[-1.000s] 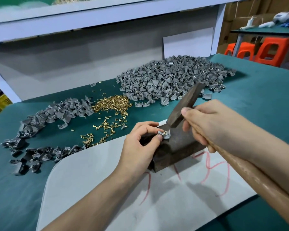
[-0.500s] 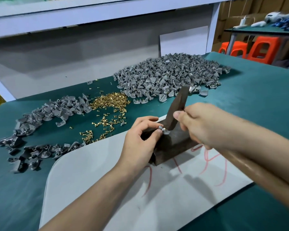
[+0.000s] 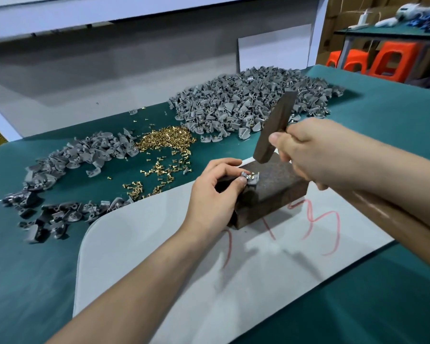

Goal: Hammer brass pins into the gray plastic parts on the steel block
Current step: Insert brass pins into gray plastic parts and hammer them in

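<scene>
A dark rusty steel block (image 3: 271, 189) lies on a pale grey sheet (image 3: 147, 256). On the block's left top edge sits a small gray plastic part (image 3: 250, 178) with brass pins showing in it. My left hand (image 3: 214, 194) pinches that part between thumb and forefinger. My right hand (image 3: 315, 150) grips a hammer near its dark head (image 3: 274, 127), whose face hangs a little above the block, to the right of the part. The wooden handle (image 3: 395, 219) runs back under my right forearm.
A big heap of gray parts (image 3: 248, 105) lies at the back of the green table. A smaller gray heap (image 3: 72, 165) and darker parts (image 3: 47, 219) lie on the left. Loose brass pins (image 3: 164, 145) are scattered between them. Orange stools (image 3: 382, 60) stand far right.
The hammer head has lifted off the part and now hangs above the block. My left hand keeps its pinch on the part. The camera has shifted slightly.
</scene>
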A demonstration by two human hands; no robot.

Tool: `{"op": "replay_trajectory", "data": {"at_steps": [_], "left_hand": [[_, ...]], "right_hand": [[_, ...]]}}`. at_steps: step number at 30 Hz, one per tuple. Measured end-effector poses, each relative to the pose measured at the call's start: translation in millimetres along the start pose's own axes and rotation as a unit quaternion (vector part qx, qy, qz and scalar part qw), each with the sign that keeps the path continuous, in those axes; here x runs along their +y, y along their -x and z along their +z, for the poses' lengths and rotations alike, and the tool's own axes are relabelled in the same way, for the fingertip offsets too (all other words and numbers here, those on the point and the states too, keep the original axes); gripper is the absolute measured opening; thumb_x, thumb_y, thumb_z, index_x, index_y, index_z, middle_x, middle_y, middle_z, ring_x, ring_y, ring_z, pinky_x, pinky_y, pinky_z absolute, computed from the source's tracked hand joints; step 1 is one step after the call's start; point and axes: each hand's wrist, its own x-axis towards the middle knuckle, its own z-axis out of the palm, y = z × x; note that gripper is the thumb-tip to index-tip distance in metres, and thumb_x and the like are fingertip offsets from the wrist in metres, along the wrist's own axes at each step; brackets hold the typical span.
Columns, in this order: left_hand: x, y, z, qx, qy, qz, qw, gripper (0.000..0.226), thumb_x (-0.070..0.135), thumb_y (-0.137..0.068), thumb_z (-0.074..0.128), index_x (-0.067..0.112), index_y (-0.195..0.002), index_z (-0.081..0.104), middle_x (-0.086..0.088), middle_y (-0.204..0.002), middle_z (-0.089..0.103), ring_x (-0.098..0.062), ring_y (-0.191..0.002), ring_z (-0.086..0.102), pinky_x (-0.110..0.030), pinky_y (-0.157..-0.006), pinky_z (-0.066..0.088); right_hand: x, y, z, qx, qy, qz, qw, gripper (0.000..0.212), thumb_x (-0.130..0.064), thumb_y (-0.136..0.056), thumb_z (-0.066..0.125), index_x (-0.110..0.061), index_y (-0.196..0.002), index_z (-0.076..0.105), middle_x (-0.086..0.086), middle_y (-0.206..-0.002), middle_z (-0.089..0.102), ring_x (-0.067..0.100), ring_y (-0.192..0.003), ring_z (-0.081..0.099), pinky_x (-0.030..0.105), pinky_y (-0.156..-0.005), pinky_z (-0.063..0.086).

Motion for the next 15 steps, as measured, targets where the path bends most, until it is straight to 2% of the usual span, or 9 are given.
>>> {"op": "replay_trajectory", "data": {"at_steps": [2,6,9,11,13,15], "left_hand": [[-1,-1,0,-0.001,0.004,-0.003,1.0,0.017,-0.005,-0.084,0.063,0.01,-0.078,0.068,0.007,-0.105,0.062,0.009,-0.093,0.057,-0.005,-0.081,0.038],[-1,-1,-1,0.007,0.004,-0.002,1.0,0.028,-0.005,-0.083,0.064,0.02,-0.071,0.065,0.01,-0.103,0.063,0.004,-0.096,0.058,-0.01,-0.086,0.04],[0,-1,0,0.004,0.009,-0.005,1.0,0.021,-0.003,-0.084,0.065,0.015,-0.074,0.067,0.009,-0.105,0.063,0.005,-0.096,0.058,-0.008,-0.084,0.039],[1,-2,0,0.004,0.011,-0.007,1.0,0.022,-0.004,-0.084,0.064,0.016,-0.073,0.066,0.01,-0.103,0.063,0.006,-0.094,0.058,-0.008,-0.084,0.04],[1,0,-1,0.007,0.009,-0.004,1.0,0.025,-0.005,-0.083,0.064,0.017,-0.072,0.065,0.01,-0.101,0.063,0.006,-0.092,0.058,-0.009,-0.084,0.041],[1,0,0,0.006,0.015,-0.007,1.0,0.021,-0.006,-0.083,0.064,0.013,-0.074,0.067,0.009,-0.102,0.063,0.005,-0.092,0.059,-0.009,-0.083,0.041]], "right_hand": [[-1,1,1,0.014,0.0,-0.013,1.0,0.047,-0.041,-0.099,0.035,-0.007,-0.072,0.051,0.008,-0.051,0.054,0.019,-0.035,0.05,0.024,-0.043,0.039],[-10,7,14,-0.018,0.008,-0.009,1.0,0.045,-0.036,-0.101,0.035,-0.016,-0.061,0.038,0.0,-0.059,0.043,0.02,-0.052,0.047,0.026,-0.044,0.034],[-13,8,3,0.006,0.009,-0.013,1.0,0.042,-0.034,-0.101,0.037,-0.019,-0.062,0.039,0.001,-0.06,0.045,0.015,-0.05,0.043,0.02,-0.038,0.031],[-16,7,4,0.01,-0.004,-0.008,1.0,0.042,-0.031,-0.102,0.035,-0.02,-0.061,0.036,0.0,-0.061,0.041,0.022,-0.057,0.045,0.026,-0.048,0.033],[-22,10,8,-0.023,0.001,0.007,1.0,0.042,-0.028,-0.102,0.032,-0.02,-0.061,0.031,-0.001,-0.064,0.036,0.026,-0.066,0.043,0.029,-0.058,0.034],[-22,10,7,-0.023,0.035,-0.015,0.999,0.042,-0.026,-0.102,0.032,-0.018,-0.061,0.032,0.0,-0.063,0.037,0.022,-0.058,0.042,0.022,-0.047,0.033]]}}
